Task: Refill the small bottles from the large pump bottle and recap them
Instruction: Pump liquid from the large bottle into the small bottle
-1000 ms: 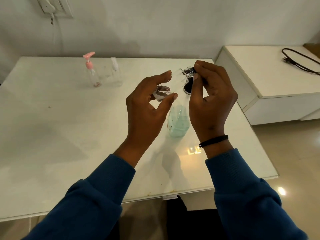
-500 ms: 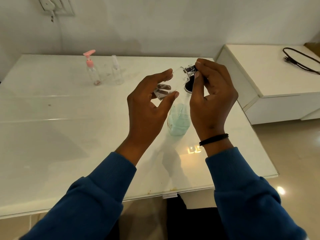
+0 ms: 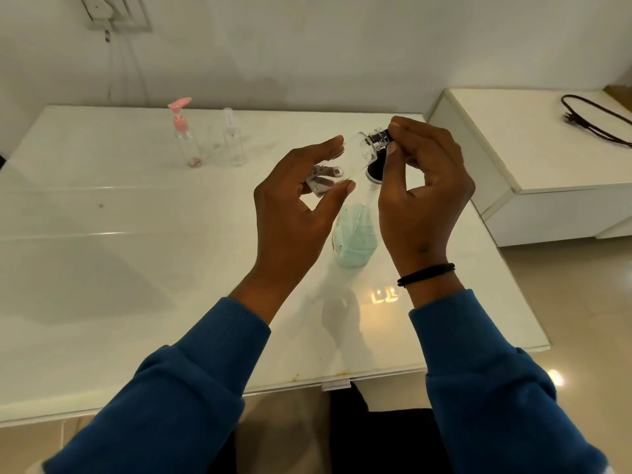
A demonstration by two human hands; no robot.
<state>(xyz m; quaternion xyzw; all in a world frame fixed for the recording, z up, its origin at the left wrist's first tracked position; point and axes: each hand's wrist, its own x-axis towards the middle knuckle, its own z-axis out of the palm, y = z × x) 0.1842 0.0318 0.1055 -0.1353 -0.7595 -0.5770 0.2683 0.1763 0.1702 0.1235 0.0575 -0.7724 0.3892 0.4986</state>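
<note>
- A small clear bottle (image 3: pixel 354 152) lay tilted above the counter (image 3: pixel 102 268), pinched between left hand (image 3: pixel 294 213) thumb and fingers.
- The right hand (image 3: pixel 424 200) fingertips gripped its cap (image 3: pixel 380 137).
- Below the small clear bottle stood a bottle of green liquid (image 3: pixel 355 237).

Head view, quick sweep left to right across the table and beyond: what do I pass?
Pink-pump small bottle → clear small bottle with a white cap → left hand holding a clear small bottle → right hand at its neck → white side cabinet → black cable.
</note>
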